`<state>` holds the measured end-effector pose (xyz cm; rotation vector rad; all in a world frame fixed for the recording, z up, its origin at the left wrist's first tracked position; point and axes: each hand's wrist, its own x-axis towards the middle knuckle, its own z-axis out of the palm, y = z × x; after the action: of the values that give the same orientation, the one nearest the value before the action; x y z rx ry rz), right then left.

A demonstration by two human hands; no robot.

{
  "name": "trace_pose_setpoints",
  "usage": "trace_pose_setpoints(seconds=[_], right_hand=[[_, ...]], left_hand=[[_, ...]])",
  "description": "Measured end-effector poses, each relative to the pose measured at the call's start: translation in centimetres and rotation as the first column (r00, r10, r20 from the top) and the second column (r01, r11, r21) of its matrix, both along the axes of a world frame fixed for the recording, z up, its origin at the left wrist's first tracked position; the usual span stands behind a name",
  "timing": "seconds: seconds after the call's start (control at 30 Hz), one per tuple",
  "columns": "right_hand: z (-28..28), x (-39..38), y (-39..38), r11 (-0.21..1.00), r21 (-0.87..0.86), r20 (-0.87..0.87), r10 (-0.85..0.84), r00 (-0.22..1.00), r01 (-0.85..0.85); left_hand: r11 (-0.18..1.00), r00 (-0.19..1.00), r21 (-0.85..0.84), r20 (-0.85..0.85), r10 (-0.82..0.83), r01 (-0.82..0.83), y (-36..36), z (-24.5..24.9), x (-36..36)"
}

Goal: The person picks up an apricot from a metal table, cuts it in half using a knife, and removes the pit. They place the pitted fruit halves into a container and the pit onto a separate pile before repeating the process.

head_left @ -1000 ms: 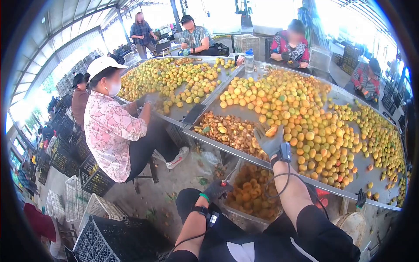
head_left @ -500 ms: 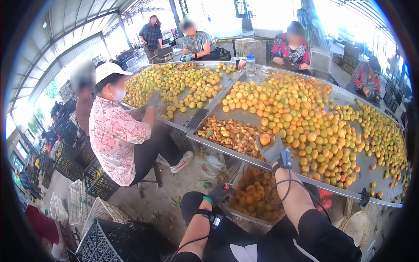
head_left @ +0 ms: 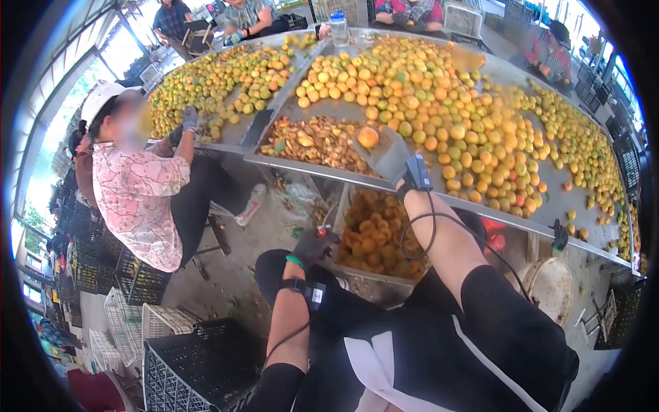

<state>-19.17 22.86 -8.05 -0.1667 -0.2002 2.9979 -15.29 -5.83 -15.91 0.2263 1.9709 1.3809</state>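
A person's gloved right hand (head_left: 388, 156) reaches over the rim of a steel table (head_left: 338, 111), fingers curled up around one apricot (head_left: 368, 137), which sits at the fingertips above the palm; just left of that hand lies a heap of pits (head_left: 312, 141), and ahead and to its right the table is piled with loose fruit (head_left: 446, 113); a black sensor (head_left: 417, 175) is strapped to the wrist, its cable (head_left: 417, 237) looping down the forearm. The left hand (head_left: 314, 246), in a dark glove, hangs low below the table edge, closed on a small red-tipped tool (head_left: 320, 233); what kind of tool it is cannot be made out; just right of this hand, under the table, stands a bin (head_left: 376, 237) of orange fruit. Well to the left of both hands a co-worker (head_left: 137, 196) in a floral shirt and white cap sits at the neighbouring table, one gloved hand on its fruit; a black crate (head_left: 199, 364) stands below the left arm; a bottle (head_left: 338, 27) stands at the far side, beyond the right hand.
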Motion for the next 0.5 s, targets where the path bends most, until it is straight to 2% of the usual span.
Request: trace_pose_setpoints(seconds=[0.03,0.07,0.1,0.27,0.37,0.4,0.47,0.5], right_hand=[[0.6,0.7,-0.6,0.996,0.090,0.001,-0.028,1.000,0.028],[1.0,1.2,-0.7,0.982,0.181,-0.004,-0.055,0.998,0.055],[0.6,2.1,-0.4,0.970,0.244,-0.088,0.008,0.996,0.014],[0.5,4.1,0.0,0.974,0.194,-0.085,0.135,0.987,-0.116],[1.2,6.0,-0.7,0.947,0.303,-0.029,0.124,0.992,-0.110],[0.8,6.1,-1.0,0.945,0.302,-0.024,0.137,0.990,-0.123],[-0.2,6.3,-1.8,0.969,0.093,-0.032,0.234,0.972,-0.230],[-0.7,6.3,-2.7,0.965,0.074,0.021,0.252,0.967,-0.253]], left_hand=[[1.000,1.000,-0.002,0.017,-0.003,0.003,-0.1,0.1,-0.1],[0.997,0.999,0.073,0.034,0.026,-0.028,-0.1,1.2,0.0],[0.988,0.996,0.142,0.069,0.050,-0.059,-0.1,1.3,0.5],[0.989,0.996,0.141,0.081,0.042,-0.053,0.0,1.1,0.4],[0.961,0.989,0.234,0.052,0.138,-0.146,-0.2,2.3,1.3],[0.959,0.987,0.233,0.057,0.150,-0.159,-0.2,2.8,1.5],[0.911,0.957,0.300,0.029,0.289,-0.284,-0.3,4.0,2.1],[0.890,0.949,0.341,0.022,0.315,-0.303,-0.2,5.5,2.8]])
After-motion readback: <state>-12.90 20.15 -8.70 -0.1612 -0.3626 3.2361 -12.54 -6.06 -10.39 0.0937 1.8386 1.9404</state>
